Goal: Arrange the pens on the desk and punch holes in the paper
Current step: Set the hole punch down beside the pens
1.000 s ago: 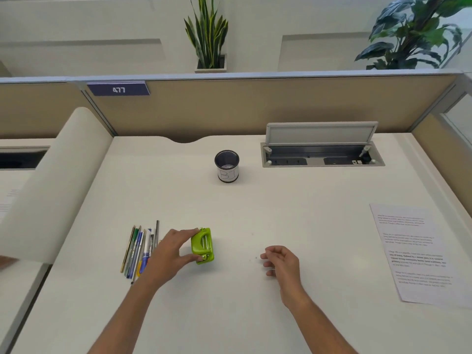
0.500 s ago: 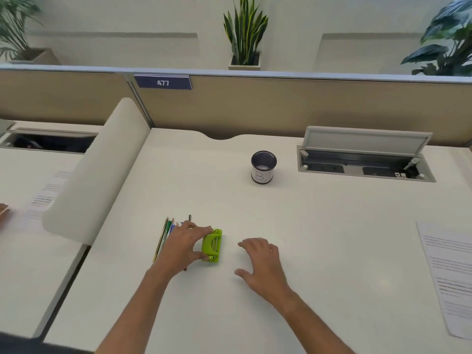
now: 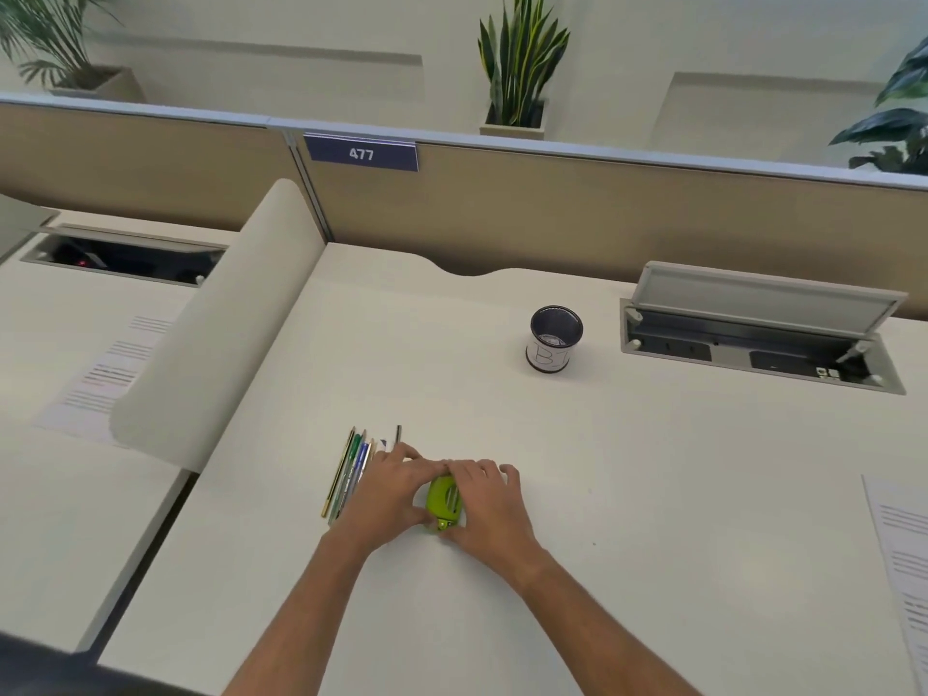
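Near six o'clock on the worktop [image 3: 653, 469], left hand [image 3: 386, 494] and right hand [image 3: 484, 504] each grip the green hole punch [image 3: 443, 499], probably steadying it; pens [image 3: 351, 469] just left; paper [image 3: 899, 560] at three o'clock

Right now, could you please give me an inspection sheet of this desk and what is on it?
Surface: white desk, mostly bare.
Job's things: green hole punch on the desk near the front; pens lying side by side just left of it; printed paper at the right edge, apart from the punch.
Clutter: mesh pen cup upright towards the back.
Grippers: left hand and right hand both on the hole punch.
Cables: nothing seen; socket hatch stands open.
Surroundings: partition sign reads 477; potted plant behind it; neighbouring desk to the left.
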`<state>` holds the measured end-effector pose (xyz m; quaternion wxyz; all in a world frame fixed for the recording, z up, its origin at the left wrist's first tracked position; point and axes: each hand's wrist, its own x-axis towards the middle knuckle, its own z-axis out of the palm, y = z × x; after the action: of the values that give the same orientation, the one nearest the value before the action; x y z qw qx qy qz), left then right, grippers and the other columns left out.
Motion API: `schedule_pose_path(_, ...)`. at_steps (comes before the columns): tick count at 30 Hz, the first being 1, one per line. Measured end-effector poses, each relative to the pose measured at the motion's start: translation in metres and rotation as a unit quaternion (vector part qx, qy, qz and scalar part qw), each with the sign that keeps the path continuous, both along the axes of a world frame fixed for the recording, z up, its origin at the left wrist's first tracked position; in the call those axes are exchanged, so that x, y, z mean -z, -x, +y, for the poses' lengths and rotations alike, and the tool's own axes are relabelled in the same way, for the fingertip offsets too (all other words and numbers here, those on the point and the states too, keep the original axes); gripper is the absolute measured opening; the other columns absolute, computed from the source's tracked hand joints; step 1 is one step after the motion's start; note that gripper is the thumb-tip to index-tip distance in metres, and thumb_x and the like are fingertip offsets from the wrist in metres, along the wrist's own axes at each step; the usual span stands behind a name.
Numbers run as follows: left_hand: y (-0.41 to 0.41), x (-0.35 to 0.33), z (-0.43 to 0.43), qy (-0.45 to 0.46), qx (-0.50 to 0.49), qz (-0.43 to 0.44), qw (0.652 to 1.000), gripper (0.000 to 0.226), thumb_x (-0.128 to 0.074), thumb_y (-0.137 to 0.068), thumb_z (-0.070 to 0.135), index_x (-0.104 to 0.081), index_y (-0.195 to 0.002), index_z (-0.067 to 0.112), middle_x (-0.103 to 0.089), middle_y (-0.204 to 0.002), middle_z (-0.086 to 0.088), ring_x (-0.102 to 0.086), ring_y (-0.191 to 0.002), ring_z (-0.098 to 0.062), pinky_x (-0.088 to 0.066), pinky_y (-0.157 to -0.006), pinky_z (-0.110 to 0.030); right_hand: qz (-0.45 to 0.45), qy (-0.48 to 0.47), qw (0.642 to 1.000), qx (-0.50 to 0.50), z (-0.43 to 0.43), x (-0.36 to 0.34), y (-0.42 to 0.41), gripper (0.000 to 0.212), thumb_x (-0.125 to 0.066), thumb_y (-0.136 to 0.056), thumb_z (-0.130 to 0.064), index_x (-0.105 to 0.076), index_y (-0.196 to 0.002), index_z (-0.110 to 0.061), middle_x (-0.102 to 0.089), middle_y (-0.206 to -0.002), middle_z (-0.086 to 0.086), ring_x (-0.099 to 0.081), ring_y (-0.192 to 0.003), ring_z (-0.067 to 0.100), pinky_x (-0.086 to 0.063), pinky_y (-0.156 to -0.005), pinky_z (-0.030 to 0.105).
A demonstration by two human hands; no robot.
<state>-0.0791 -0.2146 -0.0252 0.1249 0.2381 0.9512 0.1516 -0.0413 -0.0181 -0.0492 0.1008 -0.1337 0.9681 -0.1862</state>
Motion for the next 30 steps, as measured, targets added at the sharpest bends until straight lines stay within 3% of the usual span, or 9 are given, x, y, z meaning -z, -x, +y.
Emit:
schedule_pose_path(7, 0.0, 0.005, -0.002, 0.001, -0.01, -0.024, 1.0, 0.082, -0.089, -0.08, 0.046, -0.056, -0.154, 0.042, -0.071, -0.138, 0.024, -0.053, -0.126, -0.017, -0.044, -0.102, -0.036, -0.008, 0.006, 1.0, 0.0, -0.002, 0.005, -0.003, 0.09, -0.073, -0.085, -0.06, -0.038, -0.161, -0.024, -0.053, -0.154, -0.01, -0.051, -0.137, 0.022, -0.036, -0.114, 0.045)
schedule_pose_path(12, -0.001, 0.001, 0.004, -0.003, -0.008, -0.022, 1.0, 0.099, -0.093, -0.076, 0.042, -0.048, -0.163, 0.031, -0.06, -0.156, 0.017, -0.048, -0.142, -0.019, -0.044, -0.114, -0.039, -0.024, 0.001, 1.0, 0.009, 0.01, 0.003, -0.011, 0.113, -0.074, -0.083, -0.065, -0.017, -0.172, -0.024, -0.03, -0.174, -0.008, -0.031, -0.158, 0.022, -0.022, -0.127, 0.052)
schedule_pose_path(15, -0.008, -0.008, 0.008, -0.037, -0.027, 0.005, 0.999, 0.111, -0.099, -0.069, 0.042, -0.046, -0.165, 0.025, -0.048, -0.168, 0.01, -0.043, -0.15, -0.023, -0.042, -0.121, -0.044, 0.025, 0.007, 0.998, 0.063, 0.037, 0.004, -0.033, 0.105, -0.07, -0.084, -0.069, -0.025, -0.17, -0.029, -0.036, -0.171, -0.007, -0.035, -0.156, 0.019, -0.026, -0.126, 0.048)
schedule_pose_path(18, -0.021, -0.014, 0.03, -0.099, -0.051, 0.029, 0.993, 0.089, -0.1, -0.071, 0.033, -0.064, -0.152, 0.024, -0.066, -0.15, 0.007, -0.056, -0.136, -0.027, -0.053, -0.109, -0.048, 0.084, 0.025, 0.982, 0.168, 0.079, 0.008, -0.063, 0.085, -0.077, -0.083, -0.062, -0.051, -0.157, -0.028, -0.057, -0.146, -0.004, -0.052, -0.135, 0.021, -0.04, -0.111, 0.044)
schedule_pose_path(21, -0.045, -0.009, 0.069, -0.131, -0.045, 0.032, 0.99, 0.052, -0.09, -0.088, 0.031, -0.075, -0.138, 0.025, -0.075, -0.124, 0.009, -0.062, -0.119, -0.023, -0.058, -0.095, -0.042, 0.086, 0.025, 0.957, 0.277, 0.124, 0.013, -0.092, 0.069, -0.087, -0.08, -0.053, -0.065, -0.141, -0.031, -0.058, -0.132, -0.004, -0.058, -0.123, 0.026, -0.045, -0.102, 0.045)
schedule_pose_path(25, -0.08, 0.015, 0.122, -0.158, -0.053, 0.022, 0.986, 0.026, -0.081, -0.097, 0.03, -0.082, -0.123, 0.024, -0.077, -0.107, 0.009, -0.065, -0.11, -0.023, -0.062, -0.081, -0.04, 0.042, 0.024, 0.93, 0.365, 0.162, 0.022, -0.122, 0.072, -0.09, -0.076, -0.058, -0.067, -0.139, -0.032, -0.054, -0.146, -0.003, -0.049, -0.138, 0.028, -0.036, -0.113, 0.051)
schedule_pose_path(30, -0.112, 0.044, 0.167, -0.194, -0.127, -0.028, 0.972, 0.024, -0.078, -0.098, 0.034, -0.08, -0.121, 0.027, -0.071, -0.103, 0.012, -0.062, -0.108, -0.014, -0.057, -0.079, -0.029, 0.03, 0.03, 0.932, 0.36, 0.171, 0.026, -0.132, 0.092, -0.082, -0.075, -0.074, -0.058, -0.154, -0.033, -0.042, -0.169, -0.001, -0.034, -0.158, 0.027, -0.022, -0.126, 0.055)
